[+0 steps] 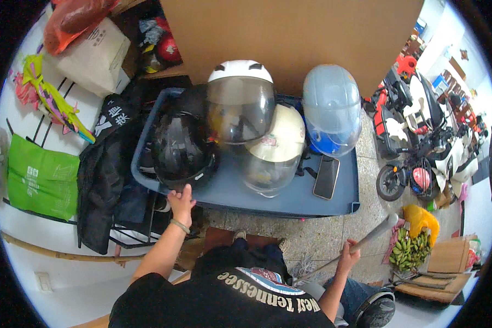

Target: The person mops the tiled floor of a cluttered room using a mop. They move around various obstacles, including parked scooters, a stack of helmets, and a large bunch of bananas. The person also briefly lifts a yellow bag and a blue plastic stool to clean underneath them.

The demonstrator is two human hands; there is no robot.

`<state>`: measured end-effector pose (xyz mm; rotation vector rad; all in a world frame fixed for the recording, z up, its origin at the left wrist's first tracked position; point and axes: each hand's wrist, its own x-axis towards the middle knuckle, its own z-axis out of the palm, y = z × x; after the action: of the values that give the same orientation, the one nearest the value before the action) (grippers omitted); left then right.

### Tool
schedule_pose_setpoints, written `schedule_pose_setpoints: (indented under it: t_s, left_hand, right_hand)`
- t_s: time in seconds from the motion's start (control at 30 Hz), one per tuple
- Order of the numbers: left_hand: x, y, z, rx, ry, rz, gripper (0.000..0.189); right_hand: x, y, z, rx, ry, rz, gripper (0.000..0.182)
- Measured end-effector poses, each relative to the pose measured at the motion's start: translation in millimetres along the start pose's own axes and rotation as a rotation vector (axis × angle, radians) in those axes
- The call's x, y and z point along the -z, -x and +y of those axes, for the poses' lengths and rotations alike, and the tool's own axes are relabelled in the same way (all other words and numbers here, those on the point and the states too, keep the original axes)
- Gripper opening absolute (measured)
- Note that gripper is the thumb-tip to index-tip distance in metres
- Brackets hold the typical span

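My left hand [182, 201] is at the front edge of a blue-grey plastic cart top [229, 201], its fingers apart and holding nothing. Just beyond the fingertips sits a glossy black helmet [180, 147]; whether they touch it or the edge, I cannot tell. My right hand [348, 256] grips the grey pole [371, 238] of a mop, tilted with its thick end up to the right. Grey mop strands [307, 266] show low beside my body. Also on the cart are a white helmet with a smoked visor [240, 102], a cream helmet [279, 143], a light blue helmet [331, 98] and a smartphone [326, 177].
A large brown panel [291, 33] stands behind the cart. Dark jackets [110, 164] and a green bag [43, 176] hang at left. Green bananas [410, 250] and a yellow bag [422, 223] lie on the floor at right, with parked scooters [430, 135] beyond.
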<state>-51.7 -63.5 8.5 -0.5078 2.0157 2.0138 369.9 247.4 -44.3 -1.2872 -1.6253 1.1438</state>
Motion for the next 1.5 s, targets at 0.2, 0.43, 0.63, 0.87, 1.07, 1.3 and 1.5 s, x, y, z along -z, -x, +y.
schedule_pose_setpoints:
  t_s: [0.2,0.43,0.63,0.87,1.07,1.3,1.5]
  left_hand:
    - [-5,-32,33,0.041,0.128,0.072,0.053]
    - [30,-7,-12,0.35,-0.016,-0.425,0.049]
    - [-65,105,42,0.001,-0.216,-1.363,0.064]
    - [-127,182,59,0.025,-0.189,-1.847,0.07]
    - [-191,240,72,-0.175,-0.003,-1.925,0.043]
    - [-292,330,82,-0.48,-0.183,-2.587,0.027]
    - [-338,414,31,-0.892,-0.352,-2.501,0.037]
  right_hand:
    - [-23,2,-24,0.001,-0.017,-0.006,0.01]
    - [-47,36,-12,-0.012,0.343,-0.222,0.024]
    - [-70,130,77,-0.278,0.706,-0.528,0.029]
    - [-105,177,100,-0.23,0.544,-0.147,0.01]
    - [-96,115,95,-0.179,0.406,0.12,0.008]
    - [-45,-36,103,0.184,0.1,0.272,0.018]
    - [-33,-140,126,0.219,-0.096,-0.023,0.012]
